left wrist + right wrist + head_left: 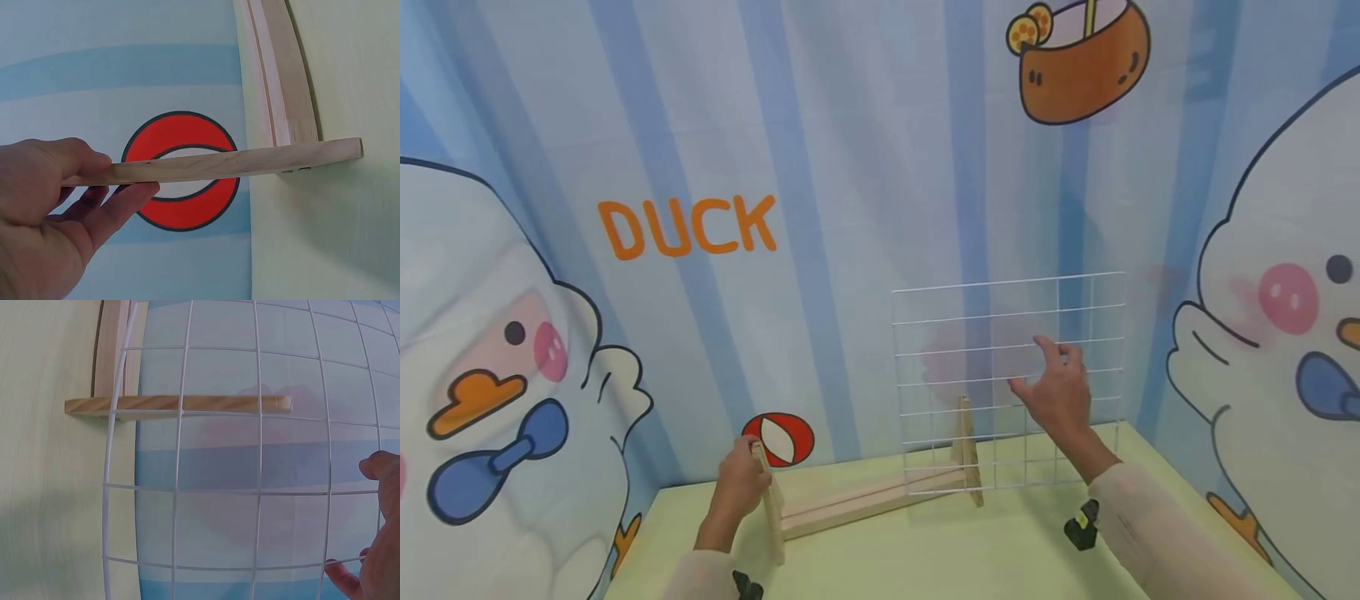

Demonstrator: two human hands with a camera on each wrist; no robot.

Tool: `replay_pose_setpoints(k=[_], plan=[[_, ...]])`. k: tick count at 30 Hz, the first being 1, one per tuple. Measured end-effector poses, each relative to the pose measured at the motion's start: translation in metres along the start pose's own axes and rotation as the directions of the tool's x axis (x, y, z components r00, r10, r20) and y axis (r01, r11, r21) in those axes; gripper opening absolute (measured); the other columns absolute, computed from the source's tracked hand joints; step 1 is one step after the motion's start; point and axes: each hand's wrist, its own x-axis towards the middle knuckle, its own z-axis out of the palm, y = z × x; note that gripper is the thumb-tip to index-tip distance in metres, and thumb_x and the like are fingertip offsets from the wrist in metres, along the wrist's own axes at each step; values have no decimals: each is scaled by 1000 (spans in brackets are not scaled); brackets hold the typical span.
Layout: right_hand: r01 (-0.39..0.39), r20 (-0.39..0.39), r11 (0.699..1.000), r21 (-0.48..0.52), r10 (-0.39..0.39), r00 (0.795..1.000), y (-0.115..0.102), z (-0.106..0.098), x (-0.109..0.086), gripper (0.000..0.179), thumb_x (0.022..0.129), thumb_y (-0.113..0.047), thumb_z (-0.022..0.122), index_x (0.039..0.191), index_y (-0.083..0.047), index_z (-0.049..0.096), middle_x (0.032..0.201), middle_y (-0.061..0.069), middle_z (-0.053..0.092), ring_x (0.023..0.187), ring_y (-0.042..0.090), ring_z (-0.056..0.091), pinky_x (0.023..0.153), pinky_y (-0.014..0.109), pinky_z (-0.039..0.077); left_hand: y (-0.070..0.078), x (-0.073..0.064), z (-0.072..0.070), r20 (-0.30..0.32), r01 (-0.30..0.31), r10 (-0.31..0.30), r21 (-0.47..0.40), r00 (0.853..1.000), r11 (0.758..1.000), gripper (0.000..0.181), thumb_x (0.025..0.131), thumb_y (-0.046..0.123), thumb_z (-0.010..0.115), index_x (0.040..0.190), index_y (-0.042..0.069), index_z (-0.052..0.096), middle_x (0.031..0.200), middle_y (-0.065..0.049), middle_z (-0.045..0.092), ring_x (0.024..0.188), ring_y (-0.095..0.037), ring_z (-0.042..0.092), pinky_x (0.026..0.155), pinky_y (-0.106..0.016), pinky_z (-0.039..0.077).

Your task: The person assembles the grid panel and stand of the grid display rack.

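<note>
While the left grip [743,479] pinches the upper end of a pale wooden end piece [231,164], thumb on one side and fingers on the other, the right grip [1060,396] has its thumb and forefinger well apart at a white wire grid [259,493]; I cannot tell whether its other fingers catch a wire. The grid stands upright, spreading above, below and mostly to the left of the right grip. Below the left grip, a long wooden crossbar [872,504] leaves the end piece near its foot and runs rightward to a second end piece [212,402], which shows behind the wires, lower than the right grip and to its left. Under both grips lies a pale yellow-green bench [850,567], carrying the wooden frame. Just beyond the left grip, a red-and-white ball print [778,439] marks the striped backdrop [887,208]; orange "DUCK" lettering [697,227] sits higher above that grip. Well above the right grip is a brown cup print [1082,79].
</note>
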Motion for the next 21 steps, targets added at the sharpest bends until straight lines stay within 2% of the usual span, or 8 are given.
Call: replay_pose_setpoints(k=[6, 13, 21], plan=[[-7, 2, 1000, 7, 7, 1000, 0, -3, -2, 76, 71, -32, 82, 137, -18, 47, 131, 21, 44, 105, 41, 54, 75, 52, 52, 14, 12, 16, 23, -19, 19, -4, 1000, 1000, 55, 79, -4, 56, 131, -5, 38, 116, -28, 58, 100, -39, 61, 79, -50, 56], [2, -21, 1000, 4, -2, 1000, 0, -5, 0, 75, 70, -30, 83, 135, -18, 48, 129, 22, 45, 103, 43, 56, 74, 53, 51, 27, 22, 31, 48, -29, 29, -1, 998, 1000, 50, 81, -2, 57, 128, -2, 42, 108, -22, 61, 93, -31, 61, 78, -46, 56], [-10, 3, 1000, -8, 10, 1000, 3, -5, 1, 75, 73, -32, 81, 138, -18, 46, 131, 21, 43, 105, 41, 54, 72, 52, 52, 42, 27, 45, 48, -97, 97, -5, 994, 995, 50, 79, -3, 59, 126, -5, 44, 110, -22, 62, 94, -32, 62, 79, -47, 54]])
